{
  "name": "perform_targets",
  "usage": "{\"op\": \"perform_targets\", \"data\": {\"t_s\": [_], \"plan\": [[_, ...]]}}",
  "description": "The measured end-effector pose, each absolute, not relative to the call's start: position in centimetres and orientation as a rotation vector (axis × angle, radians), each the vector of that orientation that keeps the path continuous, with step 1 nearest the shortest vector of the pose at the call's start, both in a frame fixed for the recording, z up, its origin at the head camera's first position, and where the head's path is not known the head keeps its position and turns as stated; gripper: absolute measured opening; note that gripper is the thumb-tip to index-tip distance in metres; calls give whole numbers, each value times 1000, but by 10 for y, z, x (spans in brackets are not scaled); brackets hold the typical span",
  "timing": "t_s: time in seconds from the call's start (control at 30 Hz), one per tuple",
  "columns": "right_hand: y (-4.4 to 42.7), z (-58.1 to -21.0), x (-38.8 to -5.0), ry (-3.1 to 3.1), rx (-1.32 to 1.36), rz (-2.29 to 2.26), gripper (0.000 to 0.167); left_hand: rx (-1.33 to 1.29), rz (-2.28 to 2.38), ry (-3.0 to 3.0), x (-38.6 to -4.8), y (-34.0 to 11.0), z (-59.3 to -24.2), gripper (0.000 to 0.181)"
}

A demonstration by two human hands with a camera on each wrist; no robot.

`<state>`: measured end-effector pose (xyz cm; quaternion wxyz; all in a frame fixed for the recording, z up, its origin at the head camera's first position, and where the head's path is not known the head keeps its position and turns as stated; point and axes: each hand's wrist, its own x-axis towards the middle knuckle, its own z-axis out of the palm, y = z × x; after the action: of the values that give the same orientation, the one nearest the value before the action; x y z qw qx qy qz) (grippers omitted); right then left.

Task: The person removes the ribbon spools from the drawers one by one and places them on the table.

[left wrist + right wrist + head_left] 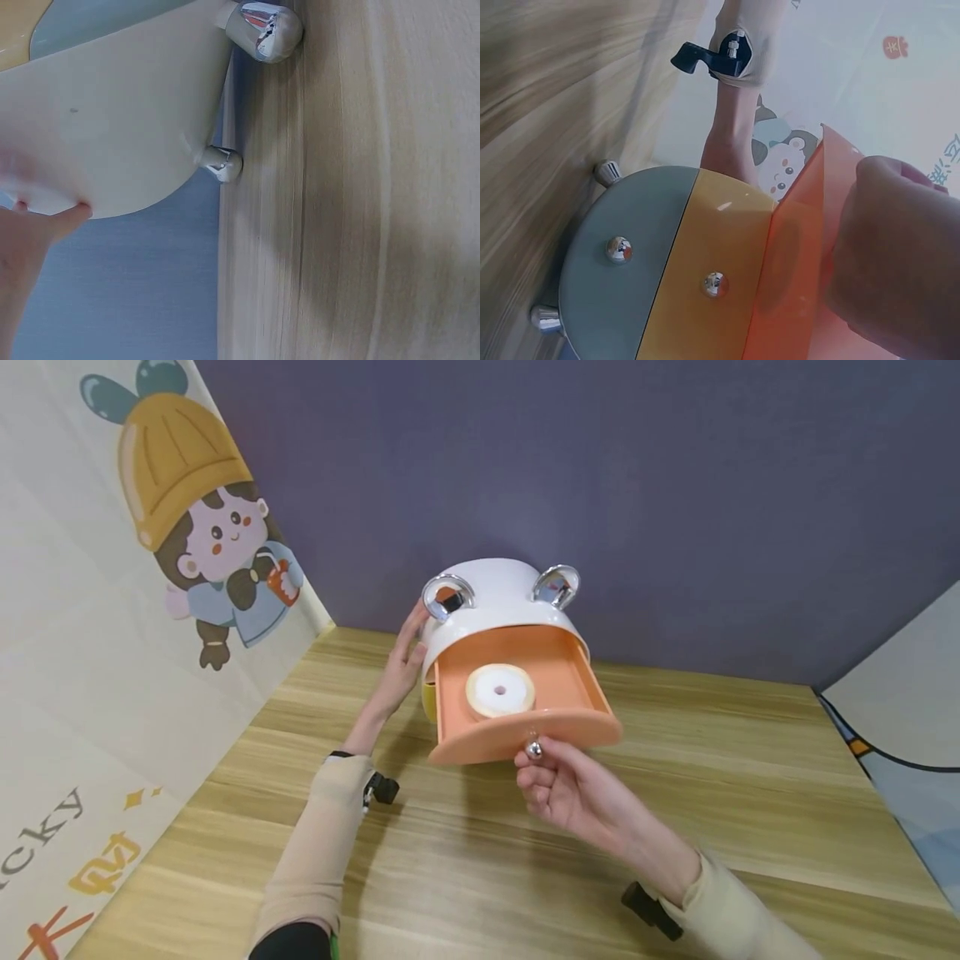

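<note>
A small white drawer cabinet (498, 589) with two silver ears stands near the back of the table. Its top orange drawer (558, 672) is pulled out. Inside lies a round white disc (483, 681) with a tan rim and a small centre hole, its exact kind unclear. My right hand (581, 793) pinches the silver knob (533, 750) on the drawer front. Against the cabinet's left side rests my left hand (399, 670), its fingers extended. Below, the right wrist view shows a yellow drawer (697, 259) and a grey-blue drawer (626, 300), both pushed in.
The cabinet stands on short silver feet (266, 31) on a wood-grain table (465, 877). A dark blue-grey partition (637, 510) rises behind it. A printed panel (75, 635) borders the left side, and a black cable (900, 760) runs along the right.
</note>
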<state>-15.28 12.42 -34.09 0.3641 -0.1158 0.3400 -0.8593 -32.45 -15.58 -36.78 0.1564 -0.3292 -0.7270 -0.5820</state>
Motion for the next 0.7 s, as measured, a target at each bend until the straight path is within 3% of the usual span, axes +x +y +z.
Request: {"op": "perform_targets", "data": {"t_s": [0.2, 0.7], "plan": [[125, -345, -151, 878, -331, -2196, 41, -963, -1667, -2046, -325, -155, -371, 88], [135, -350, -144, 1038, -524, -2046, 45, -946, -1663, -2093, -324, -154, -370, 95]]}}
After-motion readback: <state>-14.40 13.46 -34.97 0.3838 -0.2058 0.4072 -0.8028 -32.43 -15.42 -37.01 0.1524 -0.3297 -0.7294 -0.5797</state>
